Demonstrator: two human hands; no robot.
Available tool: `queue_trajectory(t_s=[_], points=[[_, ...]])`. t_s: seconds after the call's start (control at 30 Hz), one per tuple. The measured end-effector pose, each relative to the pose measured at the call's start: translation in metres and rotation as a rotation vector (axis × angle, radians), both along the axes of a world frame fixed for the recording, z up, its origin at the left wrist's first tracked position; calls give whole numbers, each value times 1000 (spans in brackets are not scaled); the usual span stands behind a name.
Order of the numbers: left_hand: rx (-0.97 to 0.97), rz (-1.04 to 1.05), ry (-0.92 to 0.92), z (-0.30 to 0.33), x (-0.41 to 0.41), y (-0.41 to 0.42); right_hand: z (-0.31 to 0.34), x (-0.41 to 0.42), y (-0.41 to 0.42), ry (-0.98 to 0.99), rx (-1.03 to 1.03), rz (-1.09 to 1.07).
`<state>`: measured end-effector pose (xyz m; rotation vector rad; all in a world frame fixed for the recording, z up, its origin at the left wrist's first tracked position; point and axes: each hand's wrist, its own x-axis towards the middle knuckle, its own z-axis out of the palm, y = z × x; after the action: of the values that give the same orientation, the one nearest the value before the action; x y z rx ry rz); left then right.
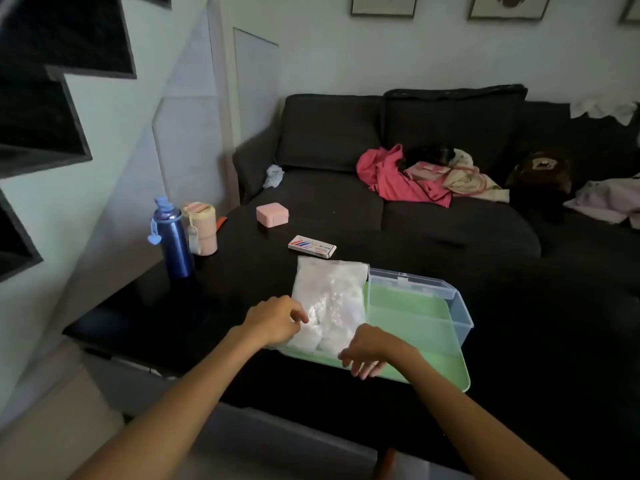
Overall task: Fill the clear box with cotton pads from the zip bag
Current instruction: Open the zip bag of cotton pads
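A clear zip bag (329, 296) full of white cotton pads lies on the left part of a green tray (446, 372). Beside it on the right, also on the tray, stands the clear box (460, 306), open at the top with nothing visible inside. My left hand (273, 320) is at the bag's near left edge, with its fingertips pinching the plastic. My right hand (367, 348) is at the bag's near right corner. Its fingers hang loosely over the tray's front and look blurred, with nothing visibly between them.
The tray sits on a black table (242, 289). On the far left of the table stand a blue bottle (175, 240) and a pink cup (202, 226). A small pink case (272, 214) and a flat carton (311, 247) lie behind the bag. A dark sofa (415, 209) with clothes is beyond.
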<state>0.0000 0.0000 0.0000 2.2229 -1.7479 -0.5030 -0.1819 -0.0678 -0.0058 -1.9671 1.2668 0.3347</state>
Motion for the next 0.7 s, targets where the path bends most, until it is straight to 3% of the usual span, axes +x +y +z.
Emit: queue_trajectory(t_s=[0.07,0.13,0.27,0.33,0.43,0.53,0.7], points=[[66,-29,7,-1,1,2,2,-1,5,73,176,-82],[93,-86,-3,-9,1,3,-5,-7,8,-4,260,-231],[118,-191,-63,-30,-9,5,-30,-7,16,-600,463,-737],[-4,-139,-52,-42,-11,5,-39,3,20,-834,440,-906],[-228,33,-14,-48,-12,5,-41,20,25,-957,457,-961],[-248,107,36,-49,-5,5,-45,34,24,-1071,416,-981],[-355,197,143,-50,7,5,-41,52,15,-1097,142,-869]])
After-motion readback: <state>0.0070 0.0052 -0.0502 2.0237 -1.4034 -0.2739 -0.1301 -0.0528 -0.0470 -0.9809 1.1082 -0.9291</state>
